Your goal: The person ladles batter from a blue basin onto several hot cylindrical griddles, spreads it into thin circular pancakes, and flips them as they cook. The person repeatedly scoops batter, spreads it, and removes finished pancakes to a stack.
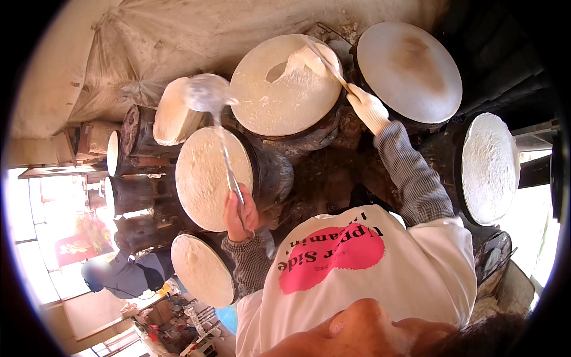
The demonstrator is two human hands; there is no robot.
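My left hand (241, 214), bare, grips the handle of a metal ladle (207, 93). The ladle's bowl is motion-blurred and held up left of a large round griddle (263, 118). On that griddle lies a thin pale layer of batter, with a thicker wet batter heap (308, 58) towards its far right and a bare oval patch beside it. My right hand (369, 108) wears a pale knit glove. It holds a wooden spreader (332, 69), whose far end reaches the batter heap. Below the ladle, a pale flatbread (212, 178) covers a second griddle.
To the right stands a bare griddle (415, 71) with a brown patch. Farther right, another carries a white crust (490, 169). A flatbread-covered griddle (203, 270) is at lower left. A thick pale stack (176, 111) sits behind. Another person (134, 274) bends at far left.
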